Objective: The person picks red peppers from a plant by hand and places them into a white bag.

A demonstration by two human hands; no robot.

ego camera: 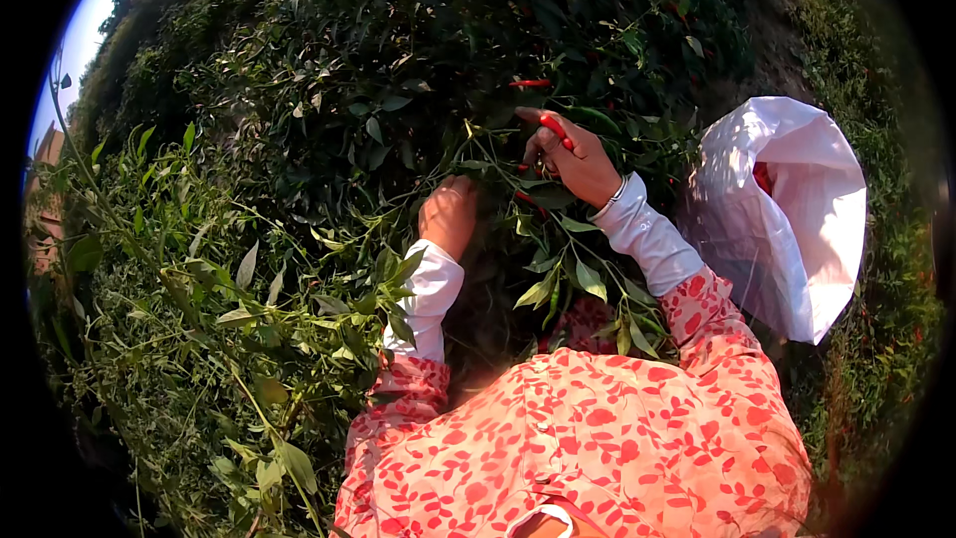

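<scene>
A red chili pepper (556,131) lies against the fingers of my right hand (579,161), held there among the chili plant's branches. Just beyond that hand, another red chili (529,83) hangs in the leaves, beside a long green chili (594,119). My left hand (448,215) reaches into the foliage with its back towards me; its fingertips are hidden, so its hold cannot be made out. Between the hands runs a leafy chili branch (508,175), with more red pods (527,198) close under my right wrist and a green pod (553,302) lower down.
A white sack (818,217) stands at the right beside my right forearm, its mouth wide and something red inside. Dense chili plants (358,52) rise in front. Tall weedy stems (246,388) crowd the left side, and a strip of bare soil (773,37) shows at the upper right.
</scene>
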